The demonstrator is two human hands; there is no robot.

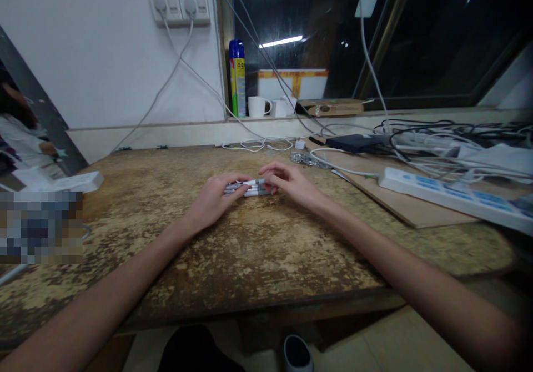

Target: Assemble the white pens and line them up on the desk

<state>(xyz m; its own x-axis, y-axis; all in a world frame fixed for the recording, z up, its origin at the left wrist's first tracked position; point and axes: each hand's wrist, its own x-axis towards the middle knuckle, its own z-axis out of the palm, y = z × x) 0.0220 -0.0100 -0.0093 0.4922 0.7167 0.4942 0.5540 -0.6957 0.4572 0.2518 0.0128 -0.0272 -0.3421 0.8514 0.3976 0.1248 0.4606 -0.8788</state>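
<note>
Several white-and-grey pens (254, 189), like markers, lie side by side in a small bundle on the worn wooden table (250, 255). My left hand (214, 197) is closed around their left end, its thumb along the near side and its fingers on the far side. At the right end, my right hand (289, 183) has its fingers curled about the pens' tips, with the index finger arched above them. Both hands partly cover the bundle, so the ends of the pens are hidden.
At the right, a white power strip (449, 194) and tangled cables lie over a brown board (400, 205). A plastic packet (308, 159) sits beyond my right hand. A spray can (237, 80) and white mug (259, 106) stand on the sill. A person's sleeve (25, 139) shows at far left.
</note>
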